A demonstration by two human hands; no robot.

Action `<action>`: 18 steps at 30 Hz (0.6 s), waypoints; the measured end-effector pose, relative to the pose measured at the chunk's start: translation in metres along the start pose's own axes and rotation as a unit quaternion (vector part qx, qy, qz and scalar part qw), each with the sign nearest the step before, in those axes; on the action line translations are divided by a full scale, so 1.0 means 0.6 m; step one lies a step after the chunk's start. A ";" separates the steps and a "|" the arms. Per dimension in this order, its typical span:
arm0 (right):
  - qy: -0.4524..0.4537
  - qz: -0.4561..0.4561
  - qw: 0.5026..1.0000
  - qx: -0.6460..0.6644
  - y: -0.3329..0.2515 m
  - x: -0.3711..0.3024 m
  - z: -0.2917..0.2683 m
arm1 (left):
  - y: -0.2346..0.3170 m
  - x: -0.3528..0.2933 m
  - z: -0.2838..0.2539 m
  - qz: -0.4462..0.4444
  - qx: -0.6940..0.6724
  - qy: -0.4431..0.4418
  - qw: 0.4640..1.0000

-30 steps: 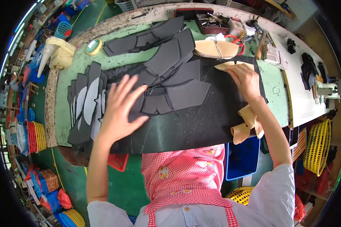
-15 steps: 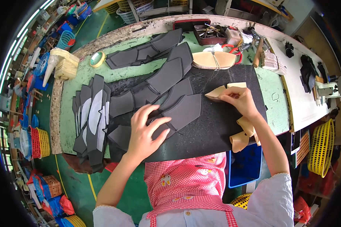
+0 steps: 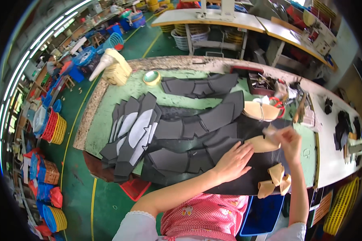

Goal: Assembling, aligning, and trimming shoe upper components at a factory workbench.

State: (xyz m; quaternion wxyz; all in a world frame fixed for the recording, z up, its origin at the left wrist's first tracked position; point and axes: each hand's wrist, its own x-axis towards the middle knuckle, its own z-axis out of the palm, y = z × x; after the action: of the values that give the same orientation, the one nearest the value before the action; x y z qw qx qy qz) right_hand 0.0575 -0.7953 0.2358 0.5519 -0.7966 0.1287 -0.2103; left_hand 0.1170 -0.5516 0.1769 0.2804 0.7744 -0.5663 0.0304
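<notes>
Tan piece (image 3: 266, 145), centre right: being touched by flat left hand (image 3: 234, 162); pale strip (image 3: 270, 130) being pinched above by right hand (image 3: 290, 140). Curled scraps (image 3: 276, 174), lower right: apparently being left as spent. Tied bundle (image 3: 253, 111), upper right, and dark panels (image 3: 194, 126), centre: seemingly being left unworked.

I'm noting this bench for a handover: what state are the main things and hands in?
Left hand: palm down, fingers extended
Right hand: pinching a pale piece
Tan piece: uncurled
Tan bundle: tied
Tan strips: curled
White-marked grey panels: fanned, overlapping
Other grey panels: lying flat, some overlapping
Tape roll: lying flat
Tool case: open
</notes>
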 end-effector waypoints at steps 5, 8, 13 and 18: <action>-0.139 0.173 0.971 0.088 0.040 -0.026 0.028 | 0.029 0.021 -0.025 -0.013 -0.105 0.167 0.980; -0.137 0.226 0.949 0.173 0.037 -0.008 0.019 | 0.041 0.014 0.005 -0.036 -0.084 0.067 0.994; 0.066 -0.022 0.902 0.427 0.117 0.078 -0.288 | 0.050 0.009 0.030 -0.023 0.057 0.000 0.998; 0.173 -0.197 0.943 0.205 -0.091 0.052 -0.108 | 0.042 -0.002 0.001 -0.082 -0.046 0.045 0.995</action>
State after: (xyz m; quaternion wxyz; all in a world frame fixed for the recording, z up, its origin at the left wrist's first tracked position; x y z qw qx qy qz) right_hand 0.0525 -0.8428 0.3120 0.6203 -0.6269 0.0172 -0.4710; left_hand 0.0941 -0.5561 0.1860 0.3427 0.8024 -0.4882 0.0157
